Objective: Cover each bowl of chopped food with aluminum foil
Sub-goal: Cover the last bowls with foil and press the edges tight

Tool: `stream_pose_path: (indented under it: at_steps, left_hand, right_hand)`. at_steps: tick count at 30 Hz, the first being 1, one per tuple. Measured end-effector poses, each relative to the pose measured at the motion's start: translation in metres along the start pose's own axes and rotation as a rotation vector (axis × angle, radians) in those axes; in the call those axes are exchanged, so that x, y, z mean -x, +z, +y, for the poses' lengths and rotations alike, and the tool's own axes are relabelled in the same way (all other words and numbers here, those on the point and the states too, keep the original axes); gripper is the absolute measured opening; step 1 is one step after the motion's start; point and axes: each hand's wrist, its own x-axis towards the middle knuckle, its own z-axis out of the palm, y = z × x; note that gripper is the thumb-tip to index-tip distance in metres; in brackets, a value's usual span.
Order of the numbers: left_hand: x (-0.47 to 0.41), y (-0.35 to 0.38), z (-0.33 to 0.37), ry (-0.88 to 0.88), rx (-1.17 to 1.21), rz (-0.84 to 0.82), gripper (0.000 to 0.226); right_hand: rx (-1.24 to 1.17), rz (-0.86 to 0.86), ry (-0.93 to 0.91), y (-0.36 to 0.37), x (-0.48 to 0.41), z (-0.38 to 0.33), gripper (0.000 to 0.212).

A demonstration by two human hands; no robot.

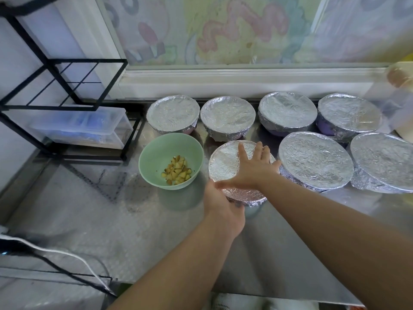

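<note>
- Pressing the foil down tight is the job right now. The right hand (250, 168) lies flat on top of the front bowl (225, 162), with its fingers straight and spread wide.
- The left hand (225, 211) holds the near side of that bowl. Its thumb lies along the rim, and its fingers look curled round the side, though they are mostly hidden.
- To do this well, I think the flat hand should keep the top still while the other hand squeezes the foil in under the rim, all the way round. No gaps should be left.
- The foil is thin, so a hard poke could tear it. Soft, smooth pushes are best.
- The front bowl sits on the metal counter (89, 209), in the near row.
- Just to its left is the green bowl (145, 157). It is open, with chopped food (176, 171) inside. I think it is the only one left to cover.
- Six more covered bowls stand close by. One big one (315, 159) is right beside the front bowl, and another (228, 115) is just behind it. An elbow or wrist could bump them.
- A black rack (67, 63) with a clear plastic box (89, 128) stands far left, and a white cable (55, 251) lies near the edge.
- I cannot see a foil roll anywhere.
</note>
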Motion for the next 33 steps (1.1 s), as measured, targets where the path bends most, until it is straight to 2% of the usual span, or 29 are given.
stream_pose_path:
  at_steps: [7,10,13,15,18,20,23,28,33]
  left_hand:
    - [-0.009,0.005,0.012,-0.044,-0.002,0.001,0.059]
    - [-0.014,0.002,0.021,-0.053,-0.011,-0.066,0.064]
    - [-0.017,-0.005,0.03,0.007,0.0,-0.097,0.065]
    - [-0.02,-0.013,0.035,0.103,-0.037,-0.058,0.055]
    - [-0.023,-0.033,0.032,0.293,-0.232,0.076,0.034]
    - [-0.024,-0.05,0.026,0.434,-0.498,0.141,0.024]
    - [-0.023,-0.064,0.016,0.581,-0.897,0.125,0.029]
    - [-0.03,-0.064,0.014,0.678,-1.024,0.09,0.027]
    - [-0.031,-0.063,0.016,0.713,-1.013,0.093,0.022]
  right_hand:
    - [0.005,0.012,0.014,0.003,-0.001,0.0,0.153]
    - [-0.031,0.025,0.049,0.005,0.002,-0.002,0.154]
    - [-0.063,-0.006,0.076,0.002,0.009,0.001,0.149]
    - [-0.042,-0.045,0.087,-0.005,0.015,0.007,0.142]
    - [0.056,-0.04,0.046,-0.018,0.023,0.018,0.138]
    - [0.081,0.011,-0.036,-0.021,0.025,0.021,0.137]
    - [0.024,0.091,-0.158,-0.018,0.017,0.024,0.142]
    - [-0.052,0.094,-0.143,-0.012,-0.007,0.021,0.152]
    - [-0.005,0.026,-0.134,-0.013,-0.02,0.007,0.156]
